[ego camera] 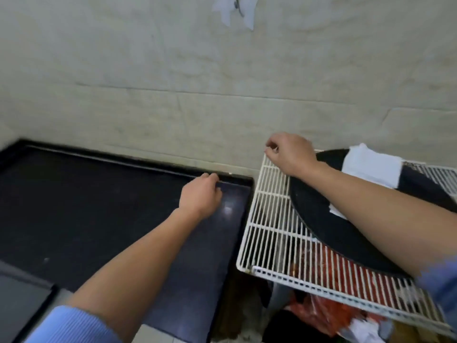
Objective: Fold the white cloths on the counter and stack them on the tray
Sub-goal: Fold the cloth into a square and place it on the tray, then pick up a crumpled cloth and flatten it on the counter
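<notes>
Motion blur throughout; no legible writing or labels anywhere. Folded white cloths [372, 165] stacked on round black tray [329, 216], partly hidden behind right forearm, atop white wire rack [269, 219] cut off at right edge. Right hand [289, 152] loosely curled above rack's far left corner, left of cloths, contact uncertain. Left hand [201, 196] half closed, empty, near dark counter [86, 206] at far right corner.

A pale, marbled tile wall [222, 82] rises behind a glossy black counter [74, 206] catching a light glare.
</notes>
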`<state>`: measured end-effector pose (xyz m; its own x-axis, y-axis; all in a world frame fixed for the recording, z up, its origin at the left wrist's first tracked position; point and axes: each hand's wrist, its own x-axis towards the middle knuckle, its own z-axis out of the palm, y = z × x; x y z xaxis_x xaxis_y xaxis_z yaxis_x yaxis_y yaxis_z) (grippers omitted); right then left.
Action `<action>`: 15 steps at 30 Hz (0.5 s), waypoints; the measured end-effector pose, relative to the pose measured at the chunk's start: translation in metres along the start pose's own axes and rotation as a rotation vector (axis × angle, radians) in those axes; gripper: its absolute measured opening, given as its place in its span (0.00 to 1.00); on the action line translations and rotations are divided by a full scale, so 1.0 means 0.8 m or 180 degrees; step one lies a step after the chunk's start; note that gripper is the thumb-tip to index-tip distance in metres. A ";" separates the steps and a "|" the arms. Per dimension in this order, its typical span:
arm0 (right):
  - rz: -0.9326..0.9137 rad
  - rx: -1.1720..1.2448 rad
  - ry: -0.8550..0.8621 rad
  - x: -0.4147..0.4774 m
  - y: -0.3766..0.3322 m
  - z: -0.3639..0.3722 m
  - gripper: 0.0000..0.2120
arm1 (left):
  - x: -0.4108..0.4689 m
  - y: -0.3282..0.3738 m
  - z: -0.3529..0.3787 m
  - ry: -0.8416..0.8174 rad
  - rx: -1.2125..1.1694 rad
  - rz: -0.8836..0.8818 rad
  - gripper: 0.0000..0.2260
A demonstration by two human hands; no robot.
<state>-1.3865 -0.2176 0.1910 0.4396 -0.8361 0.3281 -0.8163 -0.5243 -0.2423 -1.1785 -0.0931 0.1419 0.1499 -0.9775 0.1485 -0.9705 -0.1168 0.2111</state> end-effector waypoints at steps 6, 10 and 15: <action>-0.0737 0.0058 -0.0520 -0.010 -0.192 0.066 0.11 | -0.123 -0.157 -0.041 -0.0041 0.0215 -0.0907 0.10; -0.1316 0.0146 -0.0693 -0.022 -0.324 0.109 0.11 | -0.202 -0.261 -0.077 0.0106 0.0329 -0.1315 0.10; -0.1644 0.0219 -0.0855 -0.034 -0.513 0.172 0.10 | -0.303 -0.412 -0.128 0.0139 0.0499 -0.1649 0.08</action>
<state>-1.0121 -0.0019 0.1561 0.8610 -0.4762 0.1787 -0.4486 -0.8766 -0.1741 -0.8756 0.2005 0.1349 0.6208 -0.7771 0.1040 -0.7834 -0.6096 0.1212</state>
